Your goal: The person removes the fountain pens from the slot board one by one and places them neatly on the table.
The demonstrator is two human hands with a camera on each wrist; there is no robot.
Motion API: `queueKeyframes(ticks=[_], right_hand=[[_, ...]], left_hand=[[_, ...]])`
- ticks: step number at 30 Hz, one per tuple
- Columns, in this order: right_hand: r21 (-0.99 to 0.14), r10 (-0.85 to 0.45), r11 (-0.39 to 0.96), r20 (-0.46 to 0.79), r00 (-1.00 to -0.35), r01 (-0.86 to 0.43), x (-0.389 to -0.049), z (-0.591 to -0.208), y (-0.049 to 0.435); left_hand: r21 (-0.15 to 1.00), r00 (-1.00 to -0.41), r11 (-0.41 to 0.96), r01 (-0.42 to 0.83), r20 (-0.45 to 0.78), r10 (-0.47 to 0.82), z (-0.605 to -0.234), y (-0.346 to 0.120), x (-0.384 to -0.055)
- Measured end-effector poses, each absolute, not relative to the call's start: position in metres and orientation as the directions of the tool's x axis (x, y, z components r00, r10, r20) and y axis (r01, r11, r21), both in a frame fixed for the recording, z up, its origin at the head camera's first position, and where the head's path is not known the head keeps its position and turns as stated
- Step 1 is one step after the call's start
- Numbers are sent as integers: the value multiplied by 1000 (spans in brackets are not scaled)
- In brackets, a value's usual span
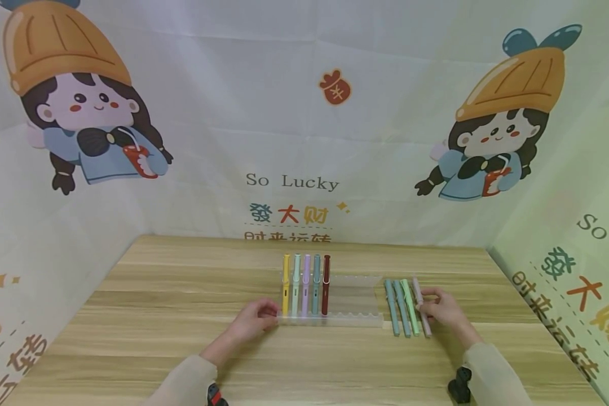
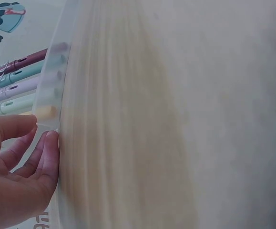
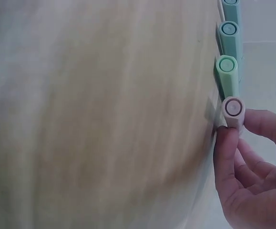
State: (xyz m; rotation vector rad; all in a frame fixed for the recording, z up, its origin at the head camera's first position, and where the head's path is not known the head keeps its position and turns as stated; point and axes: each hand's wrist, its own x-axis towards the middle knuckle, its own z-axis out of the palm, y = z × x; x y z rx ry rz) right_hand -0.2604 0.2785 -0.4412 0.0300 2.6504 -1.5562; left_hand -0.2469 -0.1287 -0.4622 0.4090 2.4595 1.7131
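Note:
On the wooden table stands a clear pen rack (image 1: pixel 355 320) with several capped pens in its left part: a yellow pen (image 1: pixel 286 293), a mint pen (image 1: pixel 296 290), a lilac pen (image 1: pixel 307 290), a teal pen (image 1: pixel 317 290) and a dark red pen (image 1: pixel 326 290). My left hand (image 1: pixel 256 318) holds the rack's front left corner between thumb and fingers. To the rack's right, my right hand (image 1: pixel 442 307) pinches a pale pink pen (image 3: pixel 233 108) between thumb and fingers. Beside it lie a light green pen (image 1: pixel 410 309) and two blue-teal pens (image 1: pixel 392 309).
The wooden table (image 1: pixel 182 276) ends at a printed cloth backdrop (image 1: pixel 223 113) behind and at both sides. Dark wrist devices (image 1: pixel 459 385) show below both sleeves. The rack's right part shows bare notches along its front.

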Motion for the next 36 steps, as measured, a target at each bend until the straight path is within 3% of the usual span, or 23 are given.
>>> queueKeyframes(ticks=[8, 15, 36], right_hand=[[-812, 15, 571, -132, -991, 117, -267, -440, 279], [-781, 15, 616, -113, -993, 98, -269, -442, 278], [-821, 15, 567, -71, -997, 67, -265, -445, 278]], left_hand=[[943, -953, 294, 155, 64, 298, -463, -128, -249], [943, -949, 288, 164, 72, 306, -467, -130, -250], [942, -955, 299, 156, 66, 289, -466, -129, -249]])
